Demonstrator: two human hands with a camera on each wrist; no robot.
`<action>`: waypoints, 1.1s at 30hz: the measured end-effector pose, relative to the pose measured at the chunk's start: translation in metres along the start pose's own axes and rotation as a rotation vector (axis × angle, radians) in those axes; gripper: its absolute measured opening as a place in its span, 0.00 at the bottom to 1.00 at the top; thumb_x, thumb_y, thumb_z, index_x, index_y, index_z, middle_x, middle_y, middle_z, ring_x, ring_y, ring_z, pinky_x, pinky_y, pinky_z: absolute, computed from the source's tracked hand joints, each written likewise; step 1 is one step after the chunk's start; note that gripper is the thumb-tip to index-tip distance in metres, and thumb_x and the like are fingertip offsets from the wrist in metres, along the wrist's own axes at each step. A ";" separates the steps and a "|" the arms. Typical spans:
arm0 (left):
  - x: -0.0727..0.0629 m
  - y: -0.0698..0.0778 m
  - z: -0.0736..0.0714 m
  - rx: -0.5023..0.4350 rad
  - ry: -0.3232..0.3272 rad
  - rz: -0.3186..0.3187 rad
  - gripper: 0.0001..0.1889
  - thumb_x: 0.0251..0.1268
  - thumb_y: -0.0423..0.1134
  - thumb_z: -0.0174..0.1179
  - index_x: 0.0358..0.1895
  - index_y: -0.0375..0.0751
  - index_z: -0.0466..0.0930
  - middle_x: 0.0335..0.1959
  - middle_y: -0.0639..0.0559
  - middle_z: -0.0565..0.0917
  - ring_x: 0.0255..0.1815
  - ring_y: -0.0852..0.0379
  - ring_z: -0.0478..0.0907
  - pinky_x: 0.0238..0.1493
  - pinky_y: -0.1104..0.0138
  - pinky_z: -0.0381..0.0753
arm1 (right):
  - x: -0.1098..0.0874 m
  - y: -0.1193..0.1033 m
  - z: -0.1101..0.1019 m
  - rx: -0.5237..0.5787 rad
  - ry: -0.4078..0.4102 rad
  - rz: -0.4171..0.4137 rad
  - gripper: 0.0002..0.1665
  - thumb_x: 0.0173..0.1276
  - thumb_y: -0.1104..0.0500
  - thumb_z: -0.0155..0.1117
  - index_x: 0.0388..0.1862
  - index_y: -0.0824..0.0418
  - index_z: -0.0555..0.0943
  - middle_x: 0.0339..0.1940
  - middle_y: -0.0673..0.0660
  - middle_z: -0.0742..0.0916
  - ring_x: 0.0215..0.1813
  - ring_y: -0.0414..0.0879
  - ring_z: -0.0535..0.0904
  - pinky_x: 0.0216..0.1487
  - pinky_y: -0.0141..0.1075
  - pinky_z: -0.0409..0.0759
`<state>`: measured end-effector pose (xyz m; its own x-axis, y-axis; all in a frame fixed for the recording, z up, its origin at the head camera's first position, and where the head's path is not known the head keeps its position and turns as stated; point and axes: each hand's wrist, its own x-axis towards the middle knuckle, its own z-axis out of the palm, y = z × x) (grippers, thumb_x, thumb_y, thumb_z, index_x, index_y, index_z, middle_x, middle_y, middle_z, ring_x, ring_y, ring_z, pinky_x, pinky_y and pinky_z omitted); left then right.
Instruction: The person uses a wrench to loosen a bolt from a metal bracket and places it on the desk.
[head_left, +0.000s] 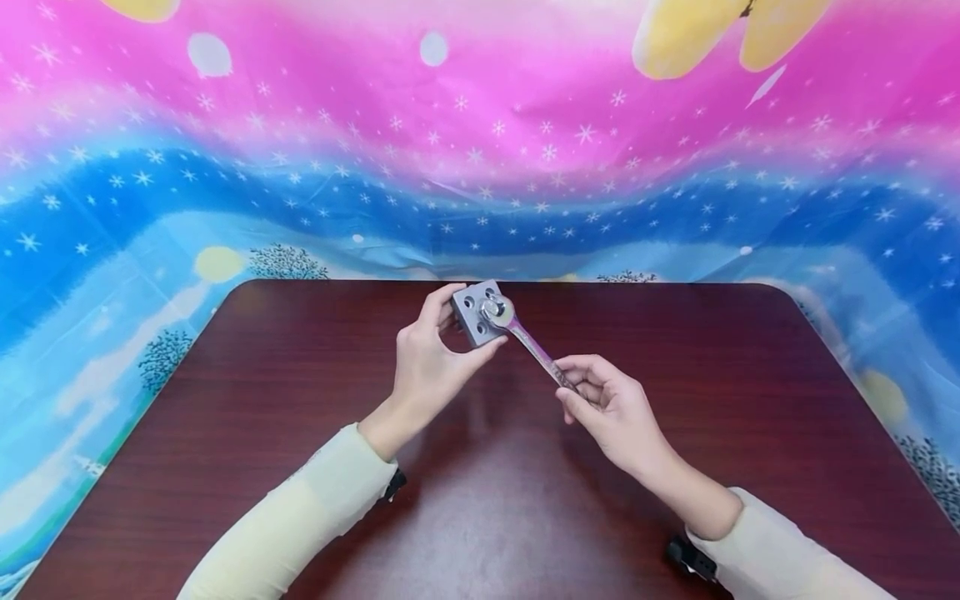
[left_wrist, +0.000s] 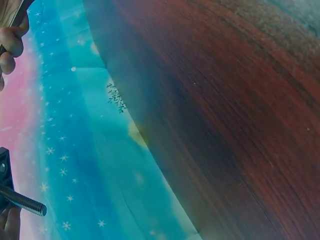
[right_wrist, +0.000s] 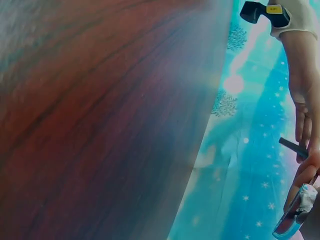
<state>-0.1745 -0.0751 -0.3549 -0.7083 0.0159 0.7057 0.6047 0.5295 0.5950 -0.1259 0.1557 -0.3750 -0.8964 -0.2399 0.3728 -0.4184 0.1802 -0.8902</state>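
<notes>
Near the far table edge, my left hand [head_left: 431,358] grips a small grey metal block [head_left: 472,317] by its sides, with fingers behind and the thumb at the lower edge. Several round holes show in its face. A bolt [head_left: 492,309] sits in one of them, and its long threaded shank [left_wrist: 30,202] sticks out of the block's other side in the left wrist view. My right hand [head_left: 611,408] pinches the lower end of a shiny wrench [head_left: 534,346] between thumb and fingers. The wrench's upper end is around the bolt head and slants down to the right.
Block and wrench are held up over a dark reddish-brown wooden table [head_left: 300,367] with rounded far corners. A pink and blue snowflake-printed cloth [head_left: 420,192] hangs behind and around it. Black straps sit at both wrists, below light sleeves [head_left: 300,500].
</notes>
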 end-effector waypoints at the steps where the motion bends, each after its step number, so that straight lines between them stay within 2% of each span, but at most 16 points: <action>1: 0.000 0.000 0.000 0.009 0.003 0.000 0.39 0.42 0.39 0.81 0.60 0.37 0.72 0.46 0.45 0.89 0.46 0.55 0.88 0.46 0.63 0.88 | 0.000 0.000 0.000 0.003 -0.002 0.001 0.17 0.65 0.78 0.61 0.53 0.71 0.77 0.34 0.56 0.83 0.24 0.41 0.78 0.28 0.30 0.82; 4: -0.002 0.000 0.001 0.030 0.015 0.004 0.39 0.42 0.39 0.81 0.60 0.36 0.72 0.46 0.44 0.89 0.47 0.54 0.88 0.47 0.62 0.88 | -0.001 0.000 0.001 0.004 -0.009 0.002 0.17 0.66 0.77 0.60 0.53 0.72 0.77 0.34 0.61 0.82 0.24 0.41 0.78 0.28 0.30 0.82; 11: -0.004 0.002 0.001 0.054 0.024 -0.005 0.38 0.42 0.39 0.81 0.59 0.37 0.72 0.47 0.43 0.89 0.48 0.54 0.88 0.47 0.63 0.88 | -0.003 -0.002 0.004 -0.015 -0.023 0.020 0.17 0.66 0.75 0.61 0.54 0.71 0.76 0.35 0.53 0.83 0.25 0.41 0.79 0.29 0.31 0.82; 13: -0.004 0.002 0.001 0.050 0.021 -0.010 0.38 0.43 0.39 0.81 0.60 0.36 0.71 0.47 0.43 0.89 0.47 0.53 0.88 0.47 0.62 0.88 | -0.003 -0.001 0.004 -0.011 -0.027 0.021 0.17 0.66 0.76 0.61 0.54 0.71 0.76 0.35 0.54 0.83 0.25 0.42 0.79 0.30 0.31 0.82; 21: -0.009 0.002 0.002 0.078 0.022 -0.014 0.39 0.43 0.38 0.81 0.60 0.36 0.71 0.46 0.42 0.89 0.44 0.53 0.89 0.46 0.63 0.88 | -0.005 -0.001 0.008 0.004 -0.039 0.036 0.16 0.67 0.75 0.60 0.54 0.71 0.76 0.35 0.58 0.83 0.23 0.42 0.78 0.28 0.33 0.82; 29: -0.013 0.004 0.006 0.111 0.034 -0.012 0.39 0.43 0.39 0.81 0.60 0.37 0.70 0.43 0.44 0.90 0.39 0.54 0.89 0.40 0.67 0.88 | -0.007 -0.003 0.016 0.006 -0.016 0.075 0.15 0.67 0.74 0.61 0.53 0.71 0.77 0.34 0.62 0.83 0.23 0.41 0.78 0.28 0.35 0.82; 33: -0.013 0.005 0.007 0.120 0.049 0.017 0.38 0.44 0.39 0.80 0.60 0.37 0.70 0.42 0.44 0.90 0.36 0.55 0.89 0.38 0.67 0.88 | -0.008 -0.004 0.020 0.025 -0.021 0.075 0.14 0.68 0.74 0.60 0.52 0.72 0.77 0.33 0.61 0.82 0.22 0.44 0.77 0.26 0.34 0.80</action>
<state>-0.1648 -0.0667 -0.3640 -0.6780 -0.0148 0.7349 0.5662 0.6271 0.5350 -0.1139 0.1382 -0.3798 -0.9216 -0.2463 0.2999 -0.3465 0.1742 -0.9217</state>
